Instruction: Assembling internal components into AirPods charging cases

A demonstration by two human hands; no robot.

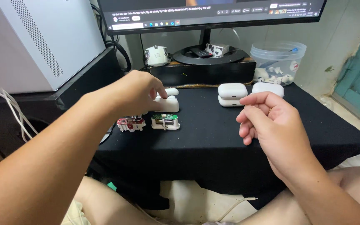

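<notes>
Left hand (136,93) reaching over black tabletop (213,141), fingertips closing on white earbud case shell (166,103); grip looking partly closed, full hold hard to judge. Right hand (265,118) hovering near stacked white cases (232,95), fingers loosely curled, holding nothing visible. Two circuit inserts (148,122) lying just in front of shell. Judging pick-up step in hand; firm pinch needed before lifting.

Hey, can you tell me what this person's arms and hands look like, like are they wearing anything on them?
Both arms are bare up to the frame edge: no sleeves, gloves, watch or bracelet show. The left hand and the right hand carry no visible rings, though some fingers are curled out of sight. No cables or markings sit on either arm. Fingernails that show look short and unpainted.
</notes>
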